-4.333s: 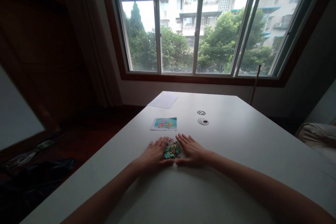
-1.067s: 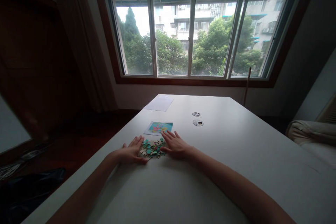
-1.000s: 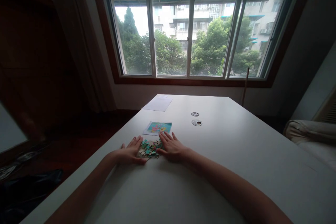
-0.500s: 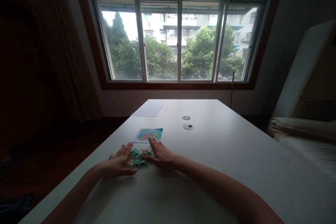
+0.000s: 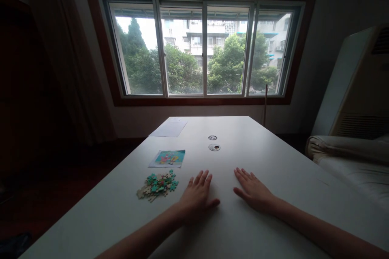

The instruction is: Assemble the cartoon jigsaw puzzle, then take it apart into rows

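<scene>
Teal puzzle pieces [image 5: 158, 185] sprawl lengthwise left-to-right, beside flat left hand [image 5: 197, 196].

No word, number, brand or sign can be read here. The picture card [image 5: 167, 158] lies on the left side of the table [image 5: 273, 178], just beyond the puzzle pieces [image 5: 157, 185]. It bears a colourful cartoon print, and any lettering on it is too small to make out. The pieces show only patches of colour. The white sheet [image 5: 169, 128] at the far left corner is too dim to show any writing.
</scene>
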Demonstrator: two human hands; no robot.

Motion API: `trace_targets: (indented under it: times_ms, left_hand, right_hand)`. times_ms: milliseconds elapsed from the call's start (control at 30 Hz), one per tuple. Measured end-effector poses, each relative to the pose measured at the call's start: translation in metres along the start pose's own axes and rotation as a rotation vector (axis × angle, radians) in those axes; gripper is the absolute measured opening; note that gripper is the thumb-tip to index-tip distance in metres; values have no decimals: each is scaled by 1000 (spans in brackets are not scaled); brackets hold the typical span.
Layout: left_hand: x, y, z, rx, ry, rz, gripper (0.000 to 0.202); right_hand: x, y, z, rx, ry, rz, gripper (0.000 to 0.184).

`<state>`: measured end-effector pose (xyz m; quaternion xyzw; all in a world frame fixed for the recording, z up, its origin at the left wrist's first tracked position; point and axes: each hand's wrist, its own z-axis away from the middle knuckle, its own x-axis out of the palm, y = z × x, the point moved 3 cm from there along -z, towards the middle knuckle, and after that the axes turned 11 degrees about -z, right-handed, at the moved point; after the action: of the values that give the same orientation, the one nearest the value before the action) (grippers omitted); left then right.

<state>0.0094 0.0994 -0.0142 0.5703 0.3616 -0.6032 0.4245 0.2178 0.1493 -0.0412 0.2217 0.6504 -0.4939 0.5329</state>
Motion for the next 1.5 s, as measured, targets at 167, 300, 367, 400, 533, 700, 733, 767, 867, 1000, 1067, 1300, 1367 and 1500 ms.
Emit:
trace_targets:
  times_ms: [167, 300, 367, 400, 533, 700, 733, 767, 867, 1000, 1067, 1300, 1367, 1500]
  left_hand:
    - [13, 7, -19, -47, 50, 1, 78]
    - [16, 5, -15, -39, 55, -22, 77]
    - [16, 5, -14, -41, 61, -36, 76]
    - [16, 6, -13, -40, 66, -43, 76]
    - [17, 8, -14, -36, 69, -58, 75]
    - [17, 10, -14, -53, 66, -73, 72]
    - [17, 10, -14, -58, 71, -75, 71]
    - [17, 10, -13, -62, 76, -76, 70]
    - [16, 9, -13, -64, 88, -77, 70]
    - [15, 8, -14, -61, 89, -84, 70]
    - [16, 9, -14, -61, 84, -87, 70]
    - [16, 10, -15, -68, 66, -96, 72]
    - [16, 10, -15, -67, 64, -97, 72]
    - [16, 10, -17, -67, 65, -97, 72]
  right_hand:
    - [4, -3, 4, 1, 12, 33, 79]
    - [4, -5, 8, -14, 14, 29, 77]
    - [5, -6, 11, -29, 17, 23, 76]
    - [6, -7, 12, -34, 16, 18, 75]
    - [7, -9, 15, -40, 16, -1, 73]
    - [5, -11, 17, -27, 13, 8, 72]
    - [4, -11, 17, -23, 9, 9, 73]
    - [3, -11, 17, -20, 5, 8, 73]
    - [2, -12, 17, -19, -5, 3, 74]
    - [1, -13, 17, -23, -5, -3, 75]
    - [0, -13, 17, -20, -9, -5, 75]
    - [-2, -15, 18, -21, -8, -13, 76]
    - [-2, -15, 18, -21, -1, -13, 76]
    - [-1, -14, 18, -20, 9, -8, 75]
